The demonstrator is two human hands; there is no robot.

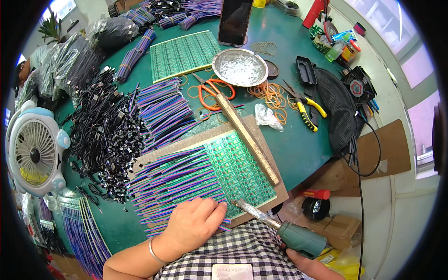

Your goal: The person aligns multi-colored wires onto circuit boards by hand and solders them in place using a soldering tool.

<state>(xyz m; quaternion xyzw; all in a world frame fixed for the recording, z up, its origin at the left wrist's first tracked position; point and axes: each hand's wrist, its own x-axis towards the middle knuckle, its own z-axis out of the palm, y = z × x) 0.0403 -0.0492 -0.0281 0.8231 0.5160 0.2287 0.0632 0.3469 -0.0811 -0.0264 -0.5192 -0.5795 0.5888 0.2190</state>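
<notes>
Mostly closed left hand (192, 225) on wires (179, 176)

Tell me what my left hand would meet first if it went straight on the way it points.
Probably the tip of the soldering iron, just right of your left hand, though depth is unclear.

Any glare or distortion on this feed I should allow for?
Head view: straight edges bow toward the black rim; head view: upper-right window washed out, bright glints in the silvery dish; head view: left hand and nearer circuit panel reasonably sharp.
</notes>
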